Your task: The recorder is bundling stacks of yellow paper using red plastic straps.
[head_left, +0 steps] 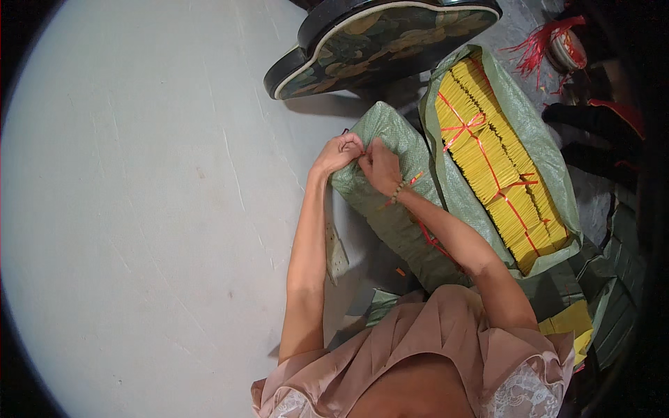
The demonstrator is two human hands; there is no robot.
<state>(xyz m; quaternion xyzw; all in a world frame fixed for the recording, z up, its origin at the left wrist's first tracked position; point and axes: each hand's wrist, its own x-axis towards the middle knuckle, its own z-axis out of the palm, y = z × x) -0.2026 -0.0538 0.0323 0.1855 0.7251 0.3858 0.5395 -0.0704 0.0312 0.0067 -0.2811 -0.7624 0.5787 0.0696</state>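
Observation:
Both my hands meet over the far end of a closed green woven sack, their fingertips nearly touching. My left hand is closed in a pinch at the sack's left corner. Beside it, my right hand is also closed, fingers bent down against the sack. A speck of red shows between the fingertips, too small to name. A red strip lies across the sack below my right forearm, and a beaded bracelet circles my right wrist.
An open green sack on the right holds yellow paper bundles tied with red strips. A dark cushioned seat stands beyond. Red strips hang by a round container at the far right. A pale wall fills the left.

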